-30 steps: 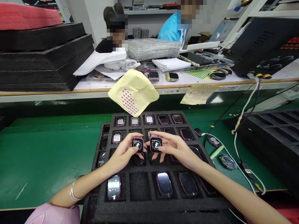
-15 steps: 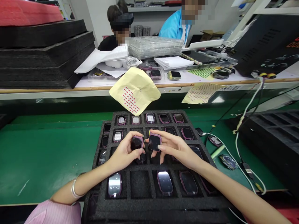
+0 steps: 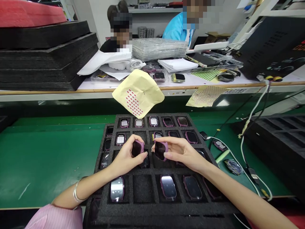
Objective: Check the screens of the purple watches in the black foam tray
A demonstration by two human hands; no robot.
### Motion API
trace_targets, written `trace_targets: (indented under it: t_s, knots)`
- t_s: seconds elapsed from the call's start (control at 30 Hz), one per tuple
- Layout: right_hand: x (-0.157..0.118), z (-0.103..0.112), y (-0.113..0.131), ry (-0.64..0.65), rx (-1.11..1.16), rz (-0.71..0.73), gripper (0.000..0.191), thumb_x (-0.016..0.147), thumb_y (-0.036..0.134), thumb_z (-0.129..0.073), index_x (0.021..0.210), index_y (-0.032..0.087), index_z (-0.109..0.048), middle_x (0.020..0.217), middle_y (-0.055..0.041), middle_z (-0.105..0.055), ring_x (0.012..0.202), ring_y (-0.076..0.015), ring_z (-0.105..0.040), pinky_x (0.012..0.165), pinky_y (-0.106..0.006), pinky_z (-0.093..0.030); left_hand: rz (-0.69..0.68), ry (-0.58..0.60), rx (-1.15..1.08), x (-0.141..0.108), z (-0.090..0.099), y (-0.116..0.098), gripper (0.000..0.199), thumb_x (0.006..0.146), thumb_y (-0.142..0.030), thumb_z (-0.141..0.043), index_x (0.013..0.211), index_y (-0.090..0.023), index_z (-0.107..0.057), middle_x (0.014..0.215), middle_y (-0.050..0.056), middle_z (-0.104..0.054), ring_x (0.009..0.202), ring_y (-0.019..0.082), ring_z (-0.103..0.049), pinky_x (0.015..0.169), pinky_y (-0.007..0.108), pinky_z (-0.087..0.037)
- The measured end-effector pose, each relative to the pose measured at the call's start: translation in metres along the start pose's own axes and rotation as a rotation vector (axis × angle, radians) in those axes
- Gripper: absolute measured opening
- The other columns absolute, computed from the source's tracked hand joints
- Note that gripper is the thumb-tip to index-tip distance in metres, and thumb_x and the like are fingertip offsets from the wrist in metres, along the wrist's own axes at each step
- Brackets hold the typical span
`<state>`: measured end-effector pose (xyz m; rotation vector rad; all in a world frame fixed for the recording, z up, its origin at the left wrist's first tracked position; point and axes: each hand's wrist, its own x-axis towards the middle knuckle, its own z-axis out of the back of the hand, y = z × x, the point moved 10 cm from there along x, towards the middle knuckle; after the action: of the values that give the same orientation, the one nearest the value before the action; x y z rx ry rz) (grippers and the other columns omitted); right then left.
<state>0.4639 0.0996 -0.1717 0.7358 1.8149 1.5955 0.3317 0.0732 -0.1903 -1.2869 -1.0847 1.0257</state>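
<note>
My left hand (image 3: 130, 154) grips a purple-framed smartwatch (image 3: 137, 148), its dark screen tilted to the side. Close by on the right, my right hand (image 3: 182, 151) pinches a second purple smartwatch (image 3: 160, 150) by its edges, also turned at an angle. The two watches are apart. Both are held above a black foam tray (image 3: 143, 208) divided into compartments. Several purple watches sit in the tray, some with lit white screens, such as the one at the back (image 3: 153, 121). A front compartment (image 3: 142, 188) holds no watch.
Stacked black foam trays (image 3: 47, 60) stand at the back left. Yellow paper sheets (image 3: 140, 92) hang from the shelf edge. Cables and loose watches (image 3: 219, 145) lie right of the tray, near more black foam (image 3: 281, 140). Two people are behind the shelf.
Both held watches have been tilted, showing more of their purple sides. My right fingers have drawn together, and a lit watch in the second row now shows between my hands.
</note>
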Motion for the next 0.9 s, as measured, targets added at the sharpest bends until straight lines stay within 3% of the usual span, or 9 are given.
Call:
trace_targets:
  t_s: [0.23,0.4,0.6,0.9]
  knots:
    - [-0.0022,0.0033,-0.0065,-0.040,0.047,-0.041,0.042,0.074,0.027,-0.078,0.114,0.018,-0.068,0.105,-0.0080,-0.069,0.094,-0.0210,-0.066,0.086,-0.034,-0.053,0.034,0.018,0.071,-0.0027,-0.0008,0.0024,0.017,0.078,-0.010,-0.057,0.088,-0.019,-0.046,0.073,-0.005,-0.046,0.053,0.006,-0.045,0.053,0.020,-0.039]
    - [-0.0014,0.0044,-0.0073,-0.043,0.074,-0.044,0.043,0.073,0.030,-0.078,0.113,0.017,-0.069,0.100,-0.0082,-0.069,0.092,-0.0221,-0.066,0.082,-0.034,-0.054,0.022,-0.015,0.030,-0.0030,0.0023,0.0031,0.017,0.080,-0.017,-0.059,0.092,-0.019,-0.047,0.076,-0.005,-0.047,0.051,0.006,-0.043,0.048,0.019,-0.034]
    - [0.0003,0.0026,-0.0108,-0.016,0.061,-0.062,0.044,0.073,0.029,-0.078,0.114,0.019,-0.069,0.093,-0.0059,-0.068,0.088,-0.0204,-0.066,0.082,-0.033,-0.053,0.017,0.015,0.058,-0.0017,0.0003,0.0026,0.017,0.081,-0.012,-0.055,0.090,-0.020,-0.044,0.074,-0.006,-0.044,0.052,0.005,-0.044,0.052,0.019,-0.037]
    - [-0.0014,0.0027,-0.0065,-0.057,0.033,-0.055,0.044,0.075,0.031,-0.077,0.116,0.018,-0.068,0.096,-0.0068,-0.069,0.090,-0.0217,-0.066,0.083,-0.035,-0.053,0.044,-0.019,0.008,0.0012,0.0044,0.0050,0.017,0.080,-0.016,-0.057,0.090,-0.020,-0.044,0.069,-0.007,-0.045,0.046,0.005,-0.041,0.044,0.018,-0.034]
